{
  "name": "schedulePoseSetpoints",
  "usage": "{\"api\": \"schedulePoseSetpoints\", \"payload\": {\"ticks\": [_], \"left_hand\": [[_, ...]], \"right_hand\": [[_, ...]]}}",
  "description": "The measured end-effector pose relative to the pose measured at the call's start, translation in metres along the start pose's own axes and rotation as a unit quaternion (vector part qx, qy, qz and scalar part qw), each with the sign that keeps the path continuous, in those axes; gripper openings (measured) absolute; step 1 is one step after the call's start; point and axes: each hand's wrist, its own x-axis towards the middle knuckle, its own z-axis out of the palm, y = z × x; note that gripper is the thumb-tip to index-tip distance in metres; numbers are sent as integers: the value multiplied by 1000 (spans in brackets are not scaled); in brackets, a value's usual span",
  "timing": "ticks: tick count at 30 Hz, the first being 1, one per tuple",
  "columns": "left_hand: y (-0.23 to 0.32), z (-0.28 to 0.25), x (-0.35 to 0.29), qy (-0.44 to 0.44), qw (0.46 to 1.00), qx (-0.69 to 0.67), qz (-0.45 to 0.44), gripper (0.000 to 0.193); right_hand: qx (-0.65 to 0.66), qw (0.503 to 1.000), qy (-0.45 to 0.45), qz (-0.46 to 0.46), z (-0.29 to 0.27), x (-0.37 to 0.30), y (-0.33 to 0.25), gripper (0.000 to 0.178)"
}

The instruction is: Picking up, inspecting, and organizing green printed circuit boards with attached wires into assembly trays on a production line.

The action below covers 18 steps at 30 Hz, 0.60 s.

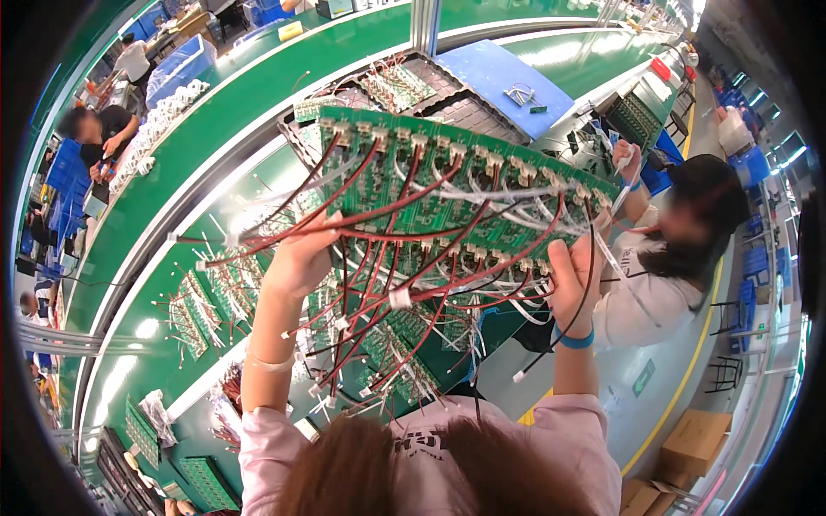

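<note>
A large green circuit board panel (353,189) is held up in front of me, tilted, with white connectors along its upper and lower edges. Red, black and white wires with small white plugs (400,297) hang from it toward me. At the panel's left end, my left hand (301,258) is closed on it, fingers partly hidden by wires. My right hand (571,279) grips the lower right corner, its thumb upward. Below the panel, more wired circuit boards (396,353) lie on the green bench, partly covered by the hanging wires.
Beyond the panel, a black compartment tray (430,77) holds wired boards beside a blue sheet (499,77). A green conveyor (206,129) curves along the left. Close on my right sits a co-worker in a black cap (710,189). Cardboard boxes (695,440) stand at the lower right.
</note>
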Motion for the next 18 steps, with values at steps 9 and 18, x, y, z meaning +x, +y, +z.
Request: {"api": "schedulePoseSetpoints", "payload": {"ticks": [9, 18], "left_hand": [[10, 30, -8, 22, 999, 47, -9, 7], [2, 35, 15, 61, 996, 24, -62, 21]], "right_hand": [[7, 1000, -18, -10, 1, -13, -2, 5], [-10, 999, 31, 23, 1, 0, 11, 9]]}}
